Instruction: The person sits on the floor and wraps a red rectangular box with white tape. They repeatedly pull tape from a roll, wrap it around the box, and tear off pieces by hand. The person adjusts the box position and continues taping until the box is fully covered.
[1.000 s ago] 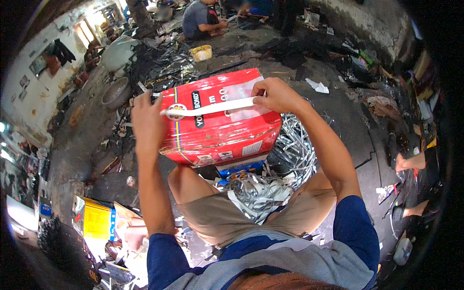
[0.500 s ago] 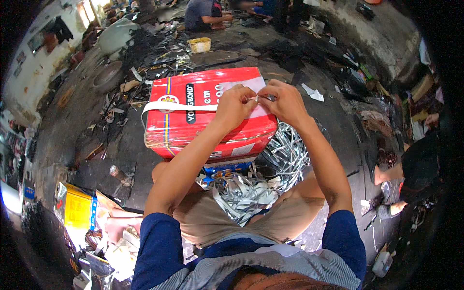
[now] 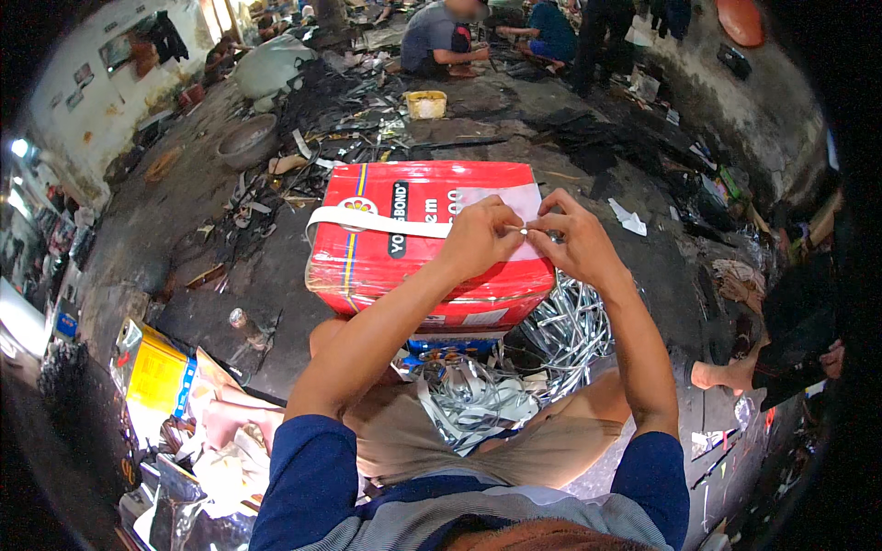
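A red printed cardboard box, wrapped in shiny clear film, stands in front of my knees. Across its top runs a flat white strip, its left end curling over the box's left side. My left hand pinches this strip near the box's right end. Close beside it, my right hand has its thumb and fingers pinched at the strip's small white end, the fingertips of both hands almost touching. A pale pink sheet lies under my hands on the box top.
Tangled silver and white strips lie between my legs, by a blue container under the box. A yellow tin stands at lower left. Farther off are a yellow tub, a round basin, scattered scraps and seated people.
The view has shifted, so the box and both hands appear lower and farther right. My fingers stay pinched together at the strip, with the right hand's fingers slightly more raised.
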Demonstrator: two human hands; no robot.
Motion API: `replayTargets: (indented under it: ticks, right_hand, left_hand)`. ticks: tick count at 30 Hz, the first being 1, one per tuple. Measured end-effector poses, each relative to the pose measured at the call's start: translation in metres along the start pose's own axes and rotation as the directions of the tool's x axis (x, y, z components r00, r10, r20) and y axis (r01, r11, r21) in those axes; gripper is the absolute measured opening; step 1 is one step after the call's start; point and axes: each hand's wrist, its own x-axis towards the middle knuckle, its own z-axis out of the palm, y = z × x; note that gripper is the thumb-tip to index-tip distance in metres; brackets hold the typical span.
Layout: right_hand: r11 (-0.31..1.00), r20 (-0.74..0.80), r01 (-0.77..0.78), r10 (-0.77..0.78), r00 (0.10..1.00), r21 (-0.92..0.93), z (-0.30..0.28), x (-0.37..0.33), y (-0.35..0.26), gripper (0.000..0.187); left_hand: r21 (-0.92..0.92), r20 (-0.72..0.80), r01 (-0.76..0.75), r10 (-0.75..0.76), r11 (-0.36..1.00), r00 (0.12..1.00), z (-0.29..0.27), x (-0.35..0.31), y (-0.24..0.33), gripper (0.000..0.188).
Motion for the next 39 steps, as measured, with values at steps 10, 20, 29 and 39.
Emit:
replayTargets:
  ticks: [10,20,29,39]
  right_hand:
    - [0.941,-0.111,-0.251,0.281,0.953,0.228,0.016,0.000,0.010,0.016]
    - [0.605,-0.096,-0.361,0.590,0.801,0.710,0.056,-0.006,0.023,0.021]
    - [0.605,-0.110,-0.405,0.636,0.764,0.686,0.055,-0.001,0.019,0.021]
    - [0.819,-0.184,-0.400,0.505,0.843,0.412,0.050,-0.016,0.022,0.031]
  left_hand:
    - [-0.077,-0.064,0.071,-0.076,0.995,0.995,0.004,0.003,-0.005,0.013]
    - [0.056,-0.082,0.110,-0.105,0.992,0.991,0.009,0.011,-0.007,0.013]
    - [0.073,0.195,0.123,-0.135,0.990,0.971,-0.009,0.040,-0.014,0.012]
    - [-0.062,0.048,-0.085,0.088,0.994,0.995,0.014,0.027,-0.011,0.012]
